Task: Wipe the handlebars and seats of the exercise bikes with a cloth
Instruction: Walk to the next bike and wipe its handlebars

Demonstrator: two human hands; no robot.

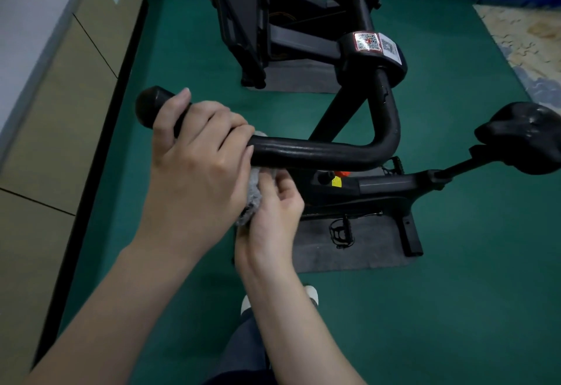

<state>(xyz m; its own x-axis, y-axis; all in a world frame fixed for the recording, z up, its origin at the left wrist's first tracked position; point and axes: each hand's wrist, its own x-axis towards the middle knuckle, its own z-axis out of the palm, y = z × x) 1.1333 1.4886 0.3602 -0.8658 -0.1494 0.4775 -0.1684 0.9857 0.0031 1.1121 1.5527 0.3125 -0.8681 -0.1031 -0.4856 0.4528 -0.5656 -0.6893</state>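
Two hands work one black padded handlebar point(318, 154). The left hand point(194, 154) wraps its end; the right hand point(273, 211) pinches one grey fluffy cloth point(252, 199) beneath. One black seat point(525, 135) stands right.

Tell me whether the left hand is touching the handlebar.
Touching. The head view shows the left hand wrapped over the handlebar near its end, fingers curled across the top of the bar.
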